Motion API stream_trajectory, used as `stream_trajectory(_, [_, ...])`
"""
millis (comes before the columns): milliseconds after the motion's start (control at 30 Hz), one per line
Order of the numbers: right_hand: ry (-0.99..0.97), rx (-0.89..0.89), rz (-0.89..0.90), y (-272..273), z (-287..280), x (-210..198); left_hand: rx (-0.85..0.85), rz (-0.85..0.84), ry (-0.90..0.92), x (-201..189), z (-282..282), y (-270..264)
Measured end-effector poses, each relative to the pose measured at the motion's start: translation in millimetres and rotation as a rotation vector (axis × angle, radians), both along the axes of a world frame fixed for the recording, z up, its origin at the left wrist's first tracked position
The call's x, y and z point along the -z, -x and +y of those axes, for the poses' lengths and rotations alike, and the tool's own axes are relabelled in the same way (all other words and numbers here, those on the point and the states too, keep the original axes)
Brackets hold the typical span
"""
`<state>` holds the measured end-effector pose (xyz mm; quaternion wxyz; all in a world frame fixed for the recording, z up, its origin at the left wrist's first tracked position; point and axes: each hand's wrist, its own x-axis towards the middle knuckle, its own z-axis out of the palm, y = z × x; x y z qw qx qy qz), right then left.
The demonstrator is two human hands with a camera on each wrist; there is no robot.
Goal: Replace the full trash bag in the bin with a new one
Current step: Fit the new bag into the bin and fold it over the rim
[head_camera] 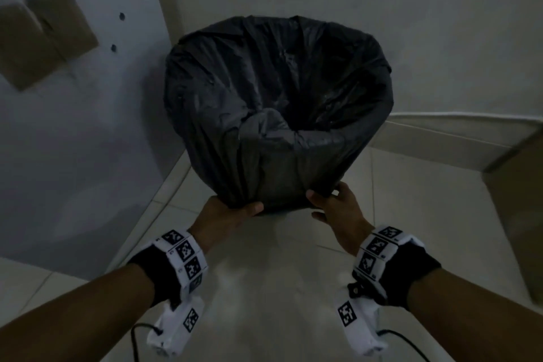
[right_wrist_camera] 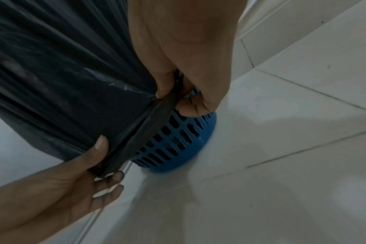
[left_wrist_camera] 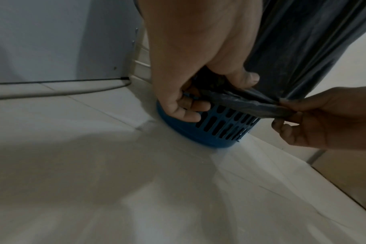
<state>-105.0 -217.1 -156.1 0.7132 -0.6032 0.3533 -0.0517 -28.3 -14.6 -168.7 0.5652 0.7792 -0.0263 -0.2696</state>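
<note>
A black trash bag (head_camera: 276, 103) lines the bin and is folded down over its outside, open at the top. The blue slotted bin (left_wrist_camera: 215, 130) (right_wrist_camera: 178, 142) stands on the tiled floor, only its lower part showing below the bag's hem. My left hand (head_camera: 235, 210) (left_wrist_camera: 194, 99) pinches the rolled hem of the bag (left_wrist_camera: 251, 105) at the near left of the bin. My right hand (head_camera: 329, 200) (right_wrist_camera: 184, 99) pinches the same hem (right_wrist_camera: 140, 132) at the near right. Inside the bag I see only crumpled black plastic.
The bin stands in a corner, with a grey wall (head_camera: 88, 126) on the left carrying brown paper patches (head_camera: 44, 35). A white skirting (head_camera: 440, 138) runs behind, and a brown door or panel (head_camera: 520, 200) stands on the right. Pale floor tiles (head_camera: 279, 288) stretch toward me.
</note>
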Motion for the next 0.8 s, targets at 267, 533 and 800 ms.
stream_trajectory(267, [0.077, -0.032, 0.144, -14, 2, 28, -0.137, 0.120, -0.026, 24, -7, -8])
stream_trajectory(533, [0.110, -0.109, 0.286, -13, 13, 34, 0.036, 0.159, -0.190, 37, 4, -7])
stream_trajectory(800, [0.264, -0.226, 0.386, -8, 14, 36, 0.089, 0.093, -0.363, 49, 8, -12])
